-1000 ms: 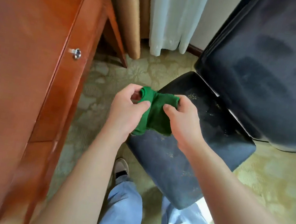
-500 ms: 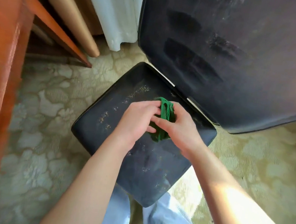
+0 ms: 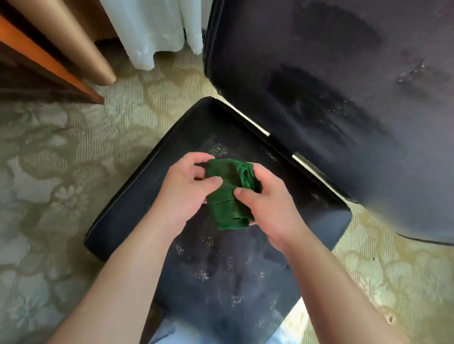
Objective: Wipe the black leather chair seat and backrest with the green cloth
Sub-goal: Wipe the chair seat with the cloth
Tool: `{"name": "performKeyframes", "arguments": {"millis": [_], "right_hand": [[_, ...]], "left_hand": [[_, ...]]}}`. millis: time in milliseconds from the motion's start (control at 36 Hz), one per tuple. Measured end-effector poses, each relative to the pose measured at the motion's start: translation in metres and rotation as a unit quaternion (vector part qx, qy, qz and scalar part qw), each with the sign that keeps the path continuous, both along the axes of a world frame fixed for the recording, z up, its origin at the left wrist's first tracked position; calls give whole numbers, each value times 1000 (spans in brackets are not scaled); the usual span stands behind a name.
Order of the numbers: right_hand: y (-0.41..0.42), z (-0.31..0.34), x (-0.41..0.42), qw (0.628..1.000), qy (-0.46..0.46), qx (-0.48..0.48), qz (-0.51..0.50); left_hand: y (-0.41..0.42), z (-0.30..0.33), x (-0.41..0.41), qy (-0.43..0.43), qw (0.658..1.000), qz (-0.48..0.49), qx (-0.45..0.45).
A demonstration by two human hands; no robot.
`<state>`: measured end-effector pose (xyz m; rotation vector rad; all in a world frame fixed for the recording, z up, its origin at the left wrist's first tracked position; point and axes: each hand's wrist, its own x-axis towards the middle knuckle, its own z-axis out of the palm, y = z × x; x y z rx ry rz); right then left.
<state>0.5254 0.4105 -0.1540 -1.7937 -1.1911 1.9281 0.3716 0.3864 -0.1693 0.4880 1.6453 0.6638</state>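
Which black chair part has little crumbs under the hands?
The chair seat, the flat part under both hands, is speckled with crumbs; the backrest shows smeary streaks.

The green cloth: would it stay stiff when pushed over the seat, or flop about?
Probably floppy: the green cloth is bunched in soft folds between the left hand and right hand. It seems light, held by fingertips. It may drag rather than slide, since the seat looks gritty.

Seat (image 3: 233, 276) open from front; backrest (image 3: 350, 87) walls off far side; wooden furniture (image 3: 31, 54), curtain (image 3: 144, 6) crowd far left.
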Motion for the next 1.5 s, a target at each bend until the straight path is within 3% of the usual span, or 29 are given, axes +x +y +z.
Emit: {"name": "performKeyframes", "arguments": {"millis": [222, 333, 556, 722, 806, 917, 1056, 1167, 1500], "right_hand": [[21, -57, -19, 999, -24, 6, -24], [31, -81, -23, 995, -90, 42, -9], [47, -104, -18, 986, -140, 88, 16], [56, -110, -8, 937, -272, 220, -9], [57, -116, -12, 917, -318, 240, -17], [57, -120, -15, 902, -350, 252, -12], [59, -130, -22, 892, -370, 258, 12], [64, -141, -30, 881, -386, 269, 50], [75, -160, -36, 894, -355, 267, 54]], "left_hand": [[30, -61, -24, 13, 998, -22, 53], [39, -83, -27, 32, 996, -28, 78], [44, -105, -24, -4, 996, -12, 87], [41, -121, -50, 162, 983, 5, 86], [37, -130, -65, 300, 949, -69, 65], [34, -131, -74, 367, 922, -120, 3], [25, -141, -86, 331, 933, -135, -38], [17, -149, -85, 313, 940, -137, -7], [17, -157, -97, 288, 948, -134, 10]]}}
